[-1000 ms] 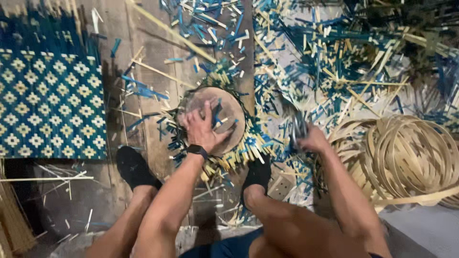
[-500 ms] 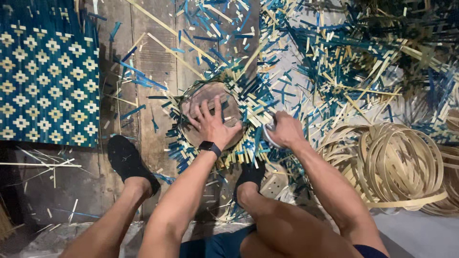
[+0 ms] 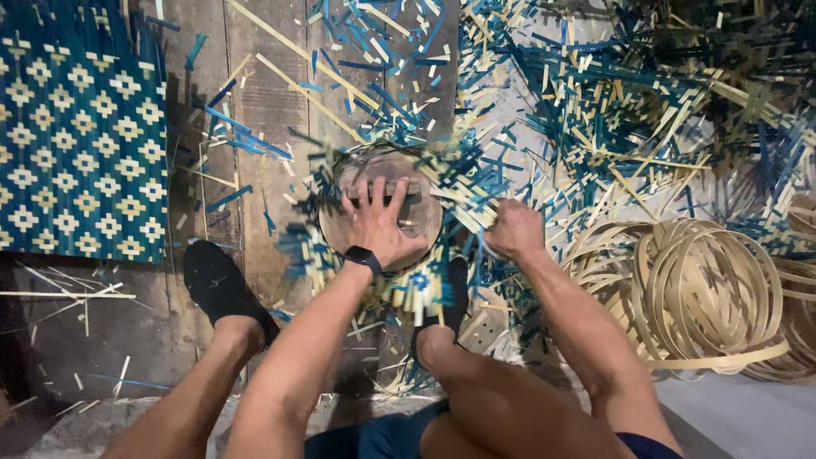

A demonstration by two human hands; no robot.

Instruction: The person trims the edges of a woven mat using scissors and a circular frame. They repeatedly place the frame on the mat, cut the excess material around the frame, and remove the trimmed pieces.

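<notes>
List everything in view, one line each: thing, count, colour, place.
Round brown wooden block: one, brown, centre, under the left hand.
Woven blue-and-cream diamond-pattern mat: one, left edge.
Coiled pale bamboo hoops: a pile, tan, right.
Loose blue and cream bamboo strips: many, scattered over the plank floor.
Black shoes: two, either side of the block.
Black wristwatch: one, left wrist.
Left hand: flat on the block.
Right hand: fisted around strips.

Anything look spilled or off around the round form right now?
Yes: cut blue and pale strips litter the floor all around the form under the left hand. Right hand grips strip ends. Hoops lie in a loose heap.
</notes>
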